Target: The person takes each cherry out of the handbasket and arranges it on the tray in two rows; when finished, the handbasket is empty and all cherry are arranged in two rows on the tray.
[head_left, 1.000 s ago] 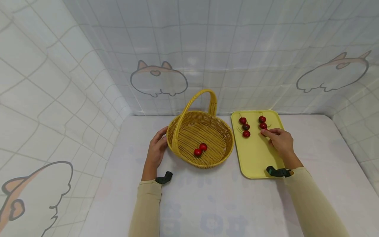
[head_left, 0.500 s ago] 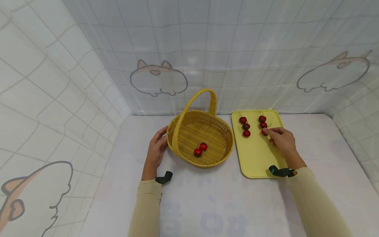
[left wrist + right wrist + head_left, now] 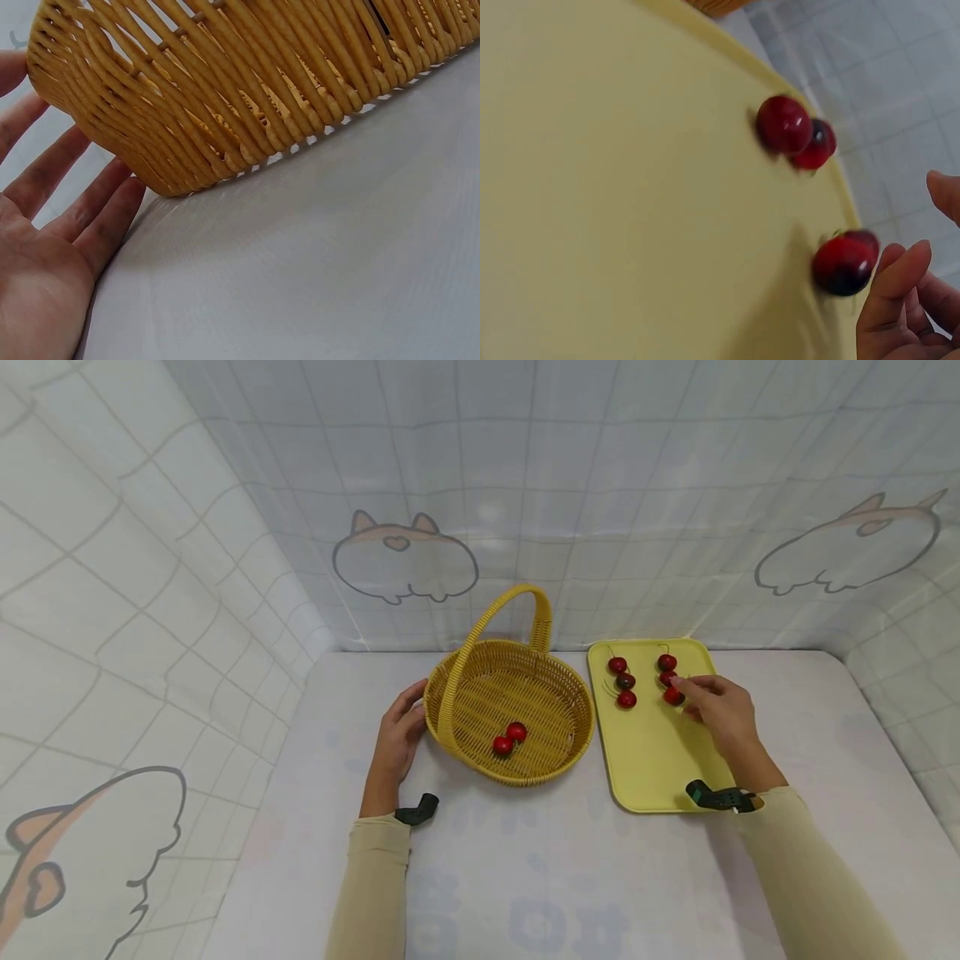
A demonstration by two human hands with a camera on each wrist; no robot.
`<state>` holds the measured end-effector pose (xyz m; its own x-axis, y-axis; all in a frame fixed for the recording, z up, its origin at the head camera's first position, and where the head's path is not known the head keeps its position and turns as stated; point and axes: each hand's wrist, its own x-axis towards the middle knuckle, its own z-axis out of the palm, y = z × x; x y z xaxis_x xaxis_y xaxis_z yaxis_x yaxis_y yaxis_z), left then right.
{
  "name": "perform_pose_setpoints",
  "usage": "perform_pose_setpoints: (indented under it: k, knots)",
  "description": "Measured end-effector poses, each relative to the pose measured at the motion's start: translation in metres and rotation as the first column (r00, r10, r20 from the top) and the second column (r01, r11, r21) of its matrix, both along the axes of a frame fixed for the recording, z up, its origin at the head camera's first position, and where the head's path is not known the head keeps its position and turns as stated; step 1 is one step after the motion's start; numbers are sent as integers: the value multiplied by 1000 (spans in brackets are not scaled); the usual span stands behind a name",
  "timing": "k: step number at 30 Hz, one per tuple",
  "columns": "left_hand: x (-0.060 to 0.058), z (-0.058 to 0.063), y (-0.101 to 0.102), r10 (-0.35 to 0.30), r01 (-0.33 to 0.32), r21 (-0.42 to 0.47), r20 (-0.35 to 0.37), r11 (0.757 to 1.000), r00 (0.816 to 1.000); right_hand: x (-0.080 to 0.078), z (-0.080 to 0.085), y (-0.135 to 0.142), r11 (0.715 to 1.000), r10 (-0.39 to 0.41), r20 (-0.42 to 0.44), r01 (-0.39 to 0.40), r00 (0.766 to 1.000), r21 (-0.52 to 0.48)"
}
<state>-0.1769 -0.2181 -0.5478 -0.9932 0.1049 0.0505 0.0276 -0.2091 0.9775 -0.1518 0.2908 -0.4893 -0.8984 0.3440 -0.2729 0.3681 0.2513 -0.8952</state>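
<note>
A yellow woven basket (image 3: 555,772) with a tall arched handle stands in the middle of the head view, with two red cherries (image 3: 503,746) inside it. My left hand (image 3: 397,739) rests against the basket's left side; in the left wrist view its outstretched fingers (image 3: 105,217) touch the wicker wall. On a yellow tray (image 3: 652,768) lie two short columns of cherries with stems. My right hand (image 3: 723,714) hovers at the right column, thumb and fingers apart, beside the front cherry (image 3: 672,696). The right wrist view shows that cherry on the tray, outside the finger gap.
The left column of cherries (image 3: 626,681) lies near the tray's left edge, close to the basket rim. A white tabletop (image 3: 510,868) spreads in front. Grid-patterned white walls (image 3: 517,510) with cartoon animal prints stand behind and at both sides.
My right hand has drawn slightly to the right, and more of the front cherry in the right column now shows. My left hand and the basket have stayed in place.
</note>
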Motion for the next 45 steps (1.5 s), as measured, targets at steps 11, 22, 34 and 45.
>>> perform_pose_setpoints:
  k: [11,22,34,45]
  knots:
    - [-1,0,0,-6,6,7,-12,1000,1000,-10,28,-27,973,229,-97,-230,969,1]
    - [0,1,-1,-19,19,3,-14,1000,1000,-21,62,-72,844,533,-69,-523,843,118]
    - [0,-1,-3,-29,29,-11,-28,1000,999,-38,88,-130,635,753,-2,-726,658,263]
    - [-1,-2,-3,-29,29,-17,-18,999,999,-53,89,-167,439,887,28,-859,461,265]
